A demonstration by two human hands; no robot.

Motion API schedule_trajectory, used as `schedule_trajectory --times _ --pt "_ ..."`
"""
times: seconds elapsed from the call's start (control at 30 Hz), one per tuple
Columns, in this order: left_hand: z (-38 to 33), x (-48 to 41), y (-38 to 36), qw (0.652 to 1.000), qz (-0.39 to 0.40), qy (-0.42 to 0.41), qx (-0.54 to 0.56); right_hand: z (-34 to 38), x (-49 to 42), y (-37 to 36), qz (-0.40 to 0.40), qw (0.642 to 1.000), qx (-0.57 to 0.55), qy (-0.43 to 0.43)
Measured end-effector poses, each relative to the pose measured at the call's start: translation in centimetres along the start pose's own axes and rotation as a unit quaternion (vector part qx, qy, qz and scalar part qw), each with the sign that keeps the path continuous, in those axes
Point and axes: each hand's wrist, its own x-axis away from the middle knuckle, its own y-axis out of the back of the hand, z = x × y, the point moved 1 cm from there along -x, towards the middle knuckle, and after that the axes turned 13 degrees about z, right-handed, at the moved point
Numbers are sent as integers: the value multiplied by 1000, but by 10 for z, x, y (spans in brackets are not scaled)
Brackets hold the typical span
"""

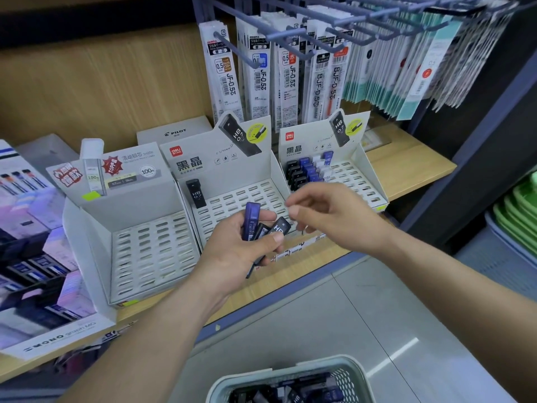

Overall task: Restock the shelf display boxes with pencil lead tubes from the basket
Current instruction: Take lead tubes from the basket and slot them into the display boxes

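Now left hand (236, 251) grips tubes (252, 221) over front edge of middle box (250, 194); right hand (329, 218) hangs relaxed.

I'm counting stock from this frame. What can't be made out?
Head view:
Basket: cut off by the bottom edge; contents uncountable.
Tubes in the left hand: partly covered by fingers; number unclear.
Right hand: fingertips blurred; whether they pinch anything is unclear.

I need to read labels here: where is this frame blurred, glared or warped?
Head view: right hand fingertips motion-blurred; left-edge stock smeared; glare streak on the floor; wide lens bows the shelf edge; middle display box print sharp.
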Motion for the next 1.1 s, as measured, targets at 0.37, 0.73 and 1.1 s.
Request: schedule_trajectory --times 0.37,0.73,1.1 --pt "3 -1 4 999 6 12 -32 -2 -1 -5 22 991 -134 7" --pt "5 -3 4 998 4 50 -39 -27 2 40 -163 985 53 -22" --pt "-1 3 -1 998 25 55 -32 -43 2 38 -139 975 168 -40"
